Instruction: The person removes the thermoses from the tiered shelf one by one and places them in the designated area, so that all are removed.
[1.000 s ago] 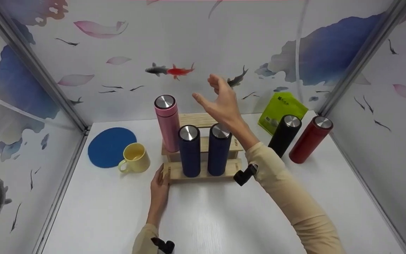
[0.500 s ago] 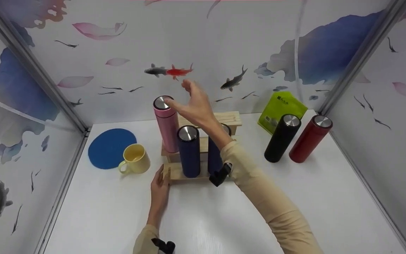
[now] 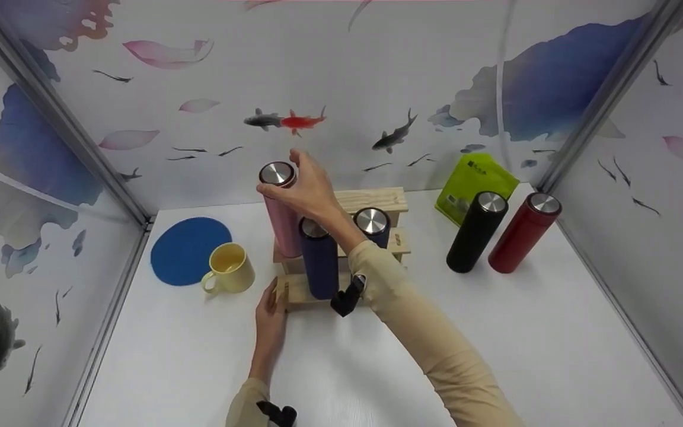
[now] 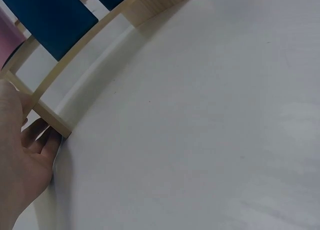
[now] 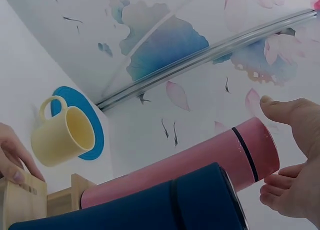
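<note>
The green packet [image 3: 476, 181], right of the wooden rack [image 3: 377, 200], carries dark print too small to read. The right hand [image 3: 308, 188] — thumb and fingers spread, not gripping — surrounds the top of the pink flask [image 3: 283, 228] (upright at the rack's left), while the left hand [image 3: 271, 317] grips the rack's left front end, near 2 blue flasks [image 3: 321, 270].

A pink vacuum flask [image 3: 283, 228], silver-topped and dark-ringed, is found closed and upright at the left end of the middle tier [image 3: 400, 241] of a three-tiered pale wooden rack [image 3: 374, 199] set on the desk [image 3: 329, 373].
</note>
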The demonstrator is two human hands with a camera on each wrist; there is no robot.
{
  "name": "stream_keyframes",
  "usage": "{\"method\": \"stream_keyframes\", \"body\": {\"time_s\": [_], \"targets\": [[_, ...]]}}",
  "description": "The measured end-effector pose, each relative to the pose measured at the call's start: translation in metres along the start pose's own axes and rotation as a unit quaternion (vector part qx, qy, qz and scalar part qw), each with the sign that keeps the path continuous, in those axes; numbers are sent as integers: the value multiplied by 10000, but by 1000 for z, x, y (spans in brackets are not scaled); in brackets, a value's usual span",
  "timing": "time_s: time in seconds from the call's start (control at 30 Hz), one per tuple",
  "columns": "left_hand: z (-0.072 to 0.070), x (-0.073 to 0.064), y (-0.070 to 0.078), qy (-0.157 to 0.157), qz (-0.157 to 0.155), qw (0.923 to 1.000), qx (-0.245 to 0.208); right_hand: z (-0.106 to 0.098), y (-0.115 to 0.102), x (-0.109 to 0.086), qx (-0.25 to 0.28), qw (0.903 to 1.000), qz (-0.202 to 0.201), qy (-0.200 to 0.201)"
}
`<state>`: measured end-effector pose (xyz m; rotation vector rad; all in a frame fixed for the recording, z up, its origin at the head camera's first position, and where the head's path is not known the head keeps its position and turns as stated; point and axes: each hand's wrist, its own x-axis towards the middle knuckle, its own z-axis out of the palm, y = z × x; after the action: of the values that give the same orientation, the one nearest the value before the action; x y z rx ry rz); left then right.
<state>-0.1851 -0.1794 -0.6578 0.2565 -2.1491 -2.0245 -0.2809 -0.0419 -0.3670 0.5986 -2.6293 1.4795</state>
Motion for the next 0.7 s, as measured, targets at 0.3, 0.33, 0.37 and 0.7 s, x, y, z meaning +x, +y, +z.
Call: {"method": "stream_keyframes", "body": {"time_s": [0.3,0.33,0.37,0.7], "targets": [[3,-1,1,59,-117,9999,88,10,3,1,-10,9999,-1,-110],[3,-1,0,68,-151,9998,97,10,3,0,-7,9999,-13,-112],[3,-2,0,51,-158,9998,117,11,4,0,-8,9999,-35,-104],[2,-1,-1,114,-51,9999,57,5,7,0,-31,9994,-341,77]]}}
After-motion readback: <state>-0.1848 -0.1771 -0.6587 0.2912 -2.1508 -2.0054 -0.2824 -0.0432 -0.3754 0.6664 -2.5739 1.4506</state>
